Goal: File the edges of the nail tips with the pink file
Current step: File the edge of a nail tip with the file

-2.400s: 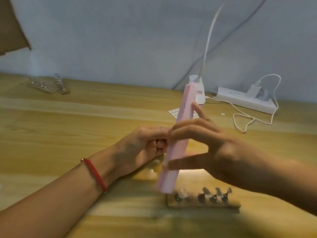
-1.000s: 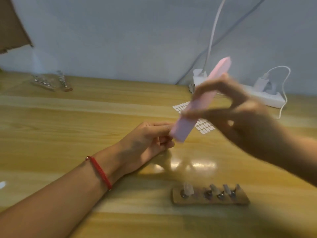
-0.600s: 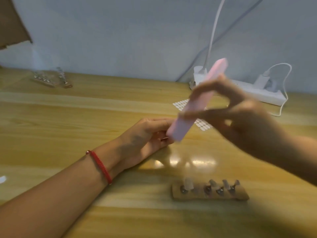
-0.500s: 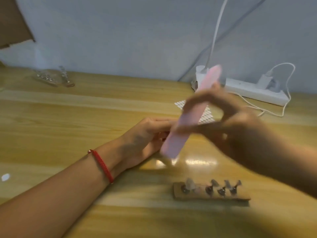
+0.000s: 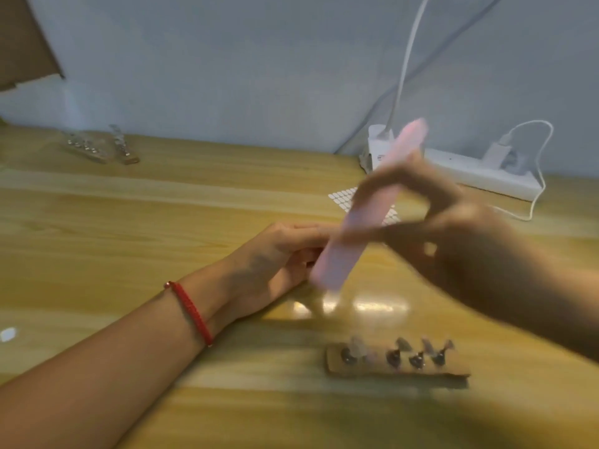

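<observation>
My right hand [image 5: 453,241] pinches the pink file [image 5: 366,215] between thumb and fingers (all blurred), above and beyond the wooden stand [image 5: 397,372]. The file's lower end meets my left hand [image 5: 272,257], whose fingers curl together; whether they hold anything I cannot tell. Nail tips [image 5: 402,345] sit on the stand.

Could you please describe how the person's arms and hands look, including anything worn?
The left forearm and right forearm are bare, no sleeves in view. The left wrist carries a thin red cord bracelet. No gloves on the left hand or right hand; the right is too blurred to check for rings.
</observation>
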`<state>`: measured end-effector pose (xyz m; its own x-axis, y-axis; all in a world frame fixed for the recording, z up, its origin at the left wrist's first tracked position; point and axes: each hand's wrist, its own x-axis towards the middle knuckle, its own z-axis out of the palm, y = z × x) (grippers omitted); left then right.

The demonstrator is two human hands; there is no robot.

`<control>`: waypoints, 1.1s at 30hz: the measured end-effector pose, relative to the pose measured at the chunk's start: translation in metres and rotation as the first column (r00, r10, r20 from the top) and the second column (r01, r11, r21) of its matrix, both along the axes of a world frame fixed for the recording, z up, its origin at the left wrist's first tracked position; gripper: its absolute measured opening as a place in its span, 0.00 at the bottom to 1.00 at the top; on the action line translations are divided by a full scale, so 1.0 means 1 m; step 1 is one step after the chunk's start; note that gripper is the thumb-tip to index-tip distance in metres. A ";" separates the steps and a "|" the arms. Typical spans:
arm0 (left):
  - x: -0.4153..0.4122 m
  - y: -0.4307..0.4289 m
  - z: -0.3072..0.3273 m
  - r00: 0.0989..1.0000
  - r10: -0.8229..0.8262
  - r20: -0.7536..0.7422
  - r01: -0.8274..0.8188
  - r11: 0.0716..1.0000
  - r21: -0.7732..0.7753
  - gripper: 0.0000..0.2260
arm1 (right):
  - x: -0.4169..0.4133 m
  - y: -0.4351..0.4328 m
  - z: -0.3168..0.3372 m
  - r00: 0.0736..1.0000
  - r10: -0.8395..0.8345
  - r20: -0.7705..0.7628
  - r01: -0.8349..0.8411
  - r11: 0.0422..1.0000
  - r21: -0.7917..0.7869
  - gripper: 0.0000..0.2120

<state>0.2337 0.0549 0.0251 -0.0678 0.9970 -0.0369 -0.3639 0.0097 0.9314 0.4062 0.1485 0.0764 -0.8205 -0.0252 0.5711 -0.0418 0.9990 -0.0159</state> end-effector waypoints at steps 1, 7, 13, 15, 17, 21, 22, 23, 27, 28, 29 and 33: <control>0.001 -0.001 0.001 0.999 -0.029 -0.015 0.029 1.000 0.009 0.09 | 0.000 -0.004 -0.007 0.999 0.013 0.044 -0.015 0.999 0.049 0.14; -0.001 0.001 -0.002 0.999 0.015 -0.034 -0.015 1.000 -0.009 0.07 | 0.006 0.048 0.021 0.958 -0.243 -0.150 0.234 0.969 -0.076 0.15; -0.001 0.004 -0.004 1.000 0.026 0.016 -0.027 0.999 0.020 0.11 | 0.038 0.047 -0.005 0.950 -0.279 -0.137 0.260 0.955 -0.142 0.15; 0.000 0.004 -0.004 0.999 0.042 0.022 -0.043 0.999 0.007 0.11 | 0.040 0.037 -0.021 0.963 -0.249 -0.106 0.225 0.955 -0.194 0.15; 0.001 0.004 -0.005 0.998 0.056 0.008 -0.056 0.998 0.009 0.10 | 0.041 0.031 -0.033 0.969 -0.228 -0.091 0.202 0.952 -0.232 0.16; 0.004 0.003 -0.003 0.996 0.082 -0.014 -0.082 0.997 0.011 0.09 | 0.042 0.032 -0.043 0.964 -0.239 -0.118 0.196 0.935 -0.294 0.17; 0.005 0.003 -0.003 0.996 0.089 -0.021 -0.089 0.996 0.010 0.10 | 0.042 0.032 -0.044 0.964 -0.235 -0.128 0.188 0.934 -0.304 0.17; 0.005 0.003 -0.003 0.995 0.091 -0.033 -0.091 0.996 0.009 0.10 | 0.042 0.032 -0.045 0.965 -0.223 -0.134 0.176 0.939 -0.296 0.16; 0.005 0.002 -0.005 0.987 0.079 -0.141 -0.074 0.996 0.040 0.11 | 0.042 0.029 -0.041 0.970 -0.178 -0.163 0.141 0.966 -0.218 0.15; 0.005 0.002 -0.006 0.981 0.078 -0.175 -0.070 0.996 0.049 0.11 | 0.042 0.027 -0.040 0.971 -0.170 -0.168 0.136 0.970 -0.199 0.15; 0.006 0.002 -0.007 0.976 0.076 -0.204 -0.066 0.996 0.057 0.12 | 0.041 0.025 -0.038 0.971 -0.163 -0.174 0.132 0.976 -0.175 0.14; 0.006 0.002 -0.009 0.960 0.061 -0.272 -0.042 0.996 0.076 0.10 | 0.038 0.020 -0.038 0.967 -0.158 -0.200 0.153 0.987 -0.039 0.17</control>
